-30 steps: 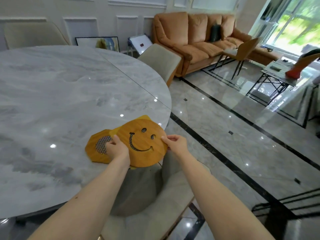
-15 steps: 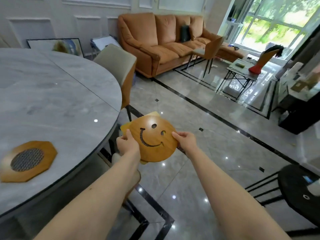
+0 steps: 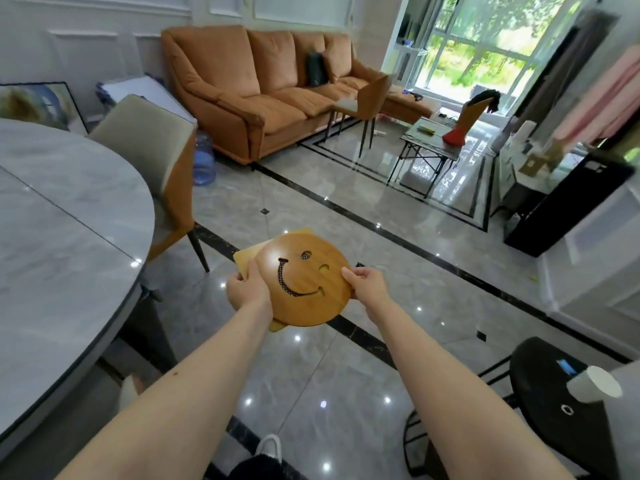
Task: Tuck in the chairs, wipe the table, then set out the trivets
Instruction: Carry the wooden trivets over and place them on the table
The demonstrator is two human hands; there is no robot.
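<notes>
A round wooden trivet with a cut-out smiley face (image 3: 304, 282) sits on top of a paler trivet (image 3: 246, 258) whose corners stick out behind it. I hold this small stack in the air over the floor, to the right of the grey marble table (image 3: 62, 244). My left hand (image 3: 247, 292) grips the stack's left edge with the thumb on top. My right hand (image 3: 367, 287) pinches its right edge. A beige and orange chair (image 3: 152, 161) stands tucked at the table's far side.
An orange sofa (image 3: 256, 88) lines the far wall, with another chair (image 3: 367, 102) and a small folding table (image 3: 429, 143) in front of it. A black stool (image 3: 554, 400) stands at my lower right. A blue water jug (image 3: 204, 161) sits on the floor.
I have turned right, away from the table, carrying the smiley stack with both hands. The octagonal trivet left on the table has dropped out of view.
</notes>
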